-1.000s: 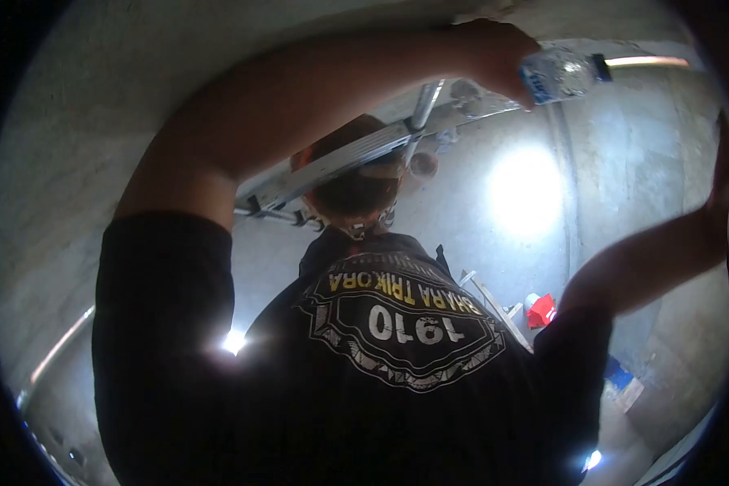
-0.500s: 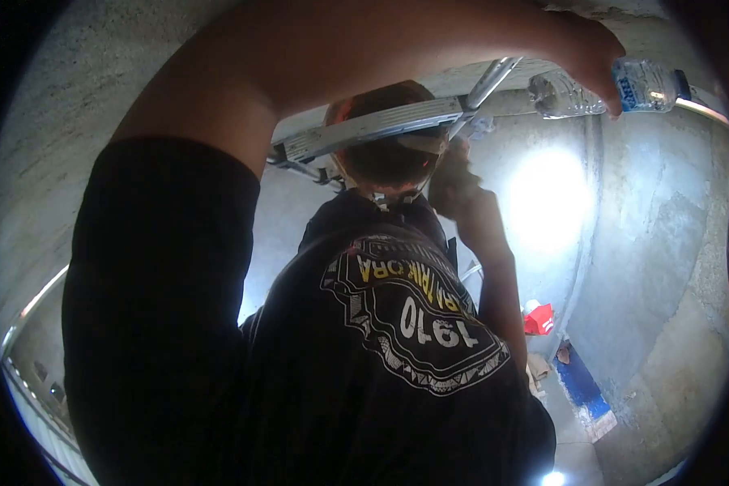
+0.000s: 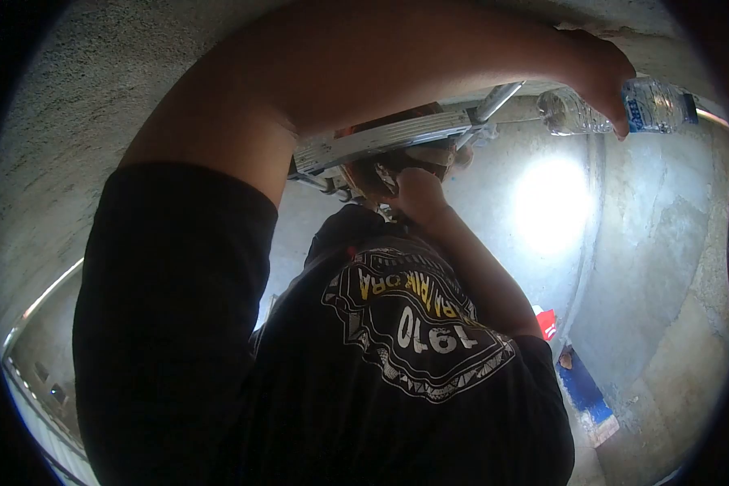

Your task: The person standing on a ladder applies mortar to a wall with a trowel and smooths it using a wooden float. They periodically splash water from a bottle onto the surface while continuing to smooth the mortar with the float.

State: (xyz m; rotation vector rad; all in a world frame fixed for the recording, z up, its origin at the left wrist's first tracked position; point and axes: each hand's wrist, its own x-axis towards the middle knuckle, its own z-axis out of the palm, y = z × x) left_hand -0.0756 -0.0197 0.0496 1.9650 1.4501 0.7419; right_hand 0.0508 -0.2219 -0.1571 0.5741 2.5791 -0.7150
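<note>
Stretched across the top of the head view, my left arm ends in my left hand [image 3: 603, 77]. Its fingers are closed round the middle of a clear plastic water bottle [image 3: 662, 107], which lies on its side with a blue label and a dark cap at the right end. Lower down, my right hand [image 3: 421, 194] is at waist height, close to a metal ladder [image 3: 389, 134] and a round brownish container [image 3: 364, 178] behind its step. The fingers there look curled; what they hold, if anything, is hidden.
A rough grey concrete wall [image 3: 648, 219] curves around on the right, with a bright light patch beside it. Below are a red item [image 3: 547, 322] and a blue strip-like piece [image 3: 585, 389]. Pale rails [image 3: 44, 421] run along the lower left.
My right hand has moved left and inward, from the right of the container to in front of it. My left hand and the bottle have shifted slightly right and down.
</note>
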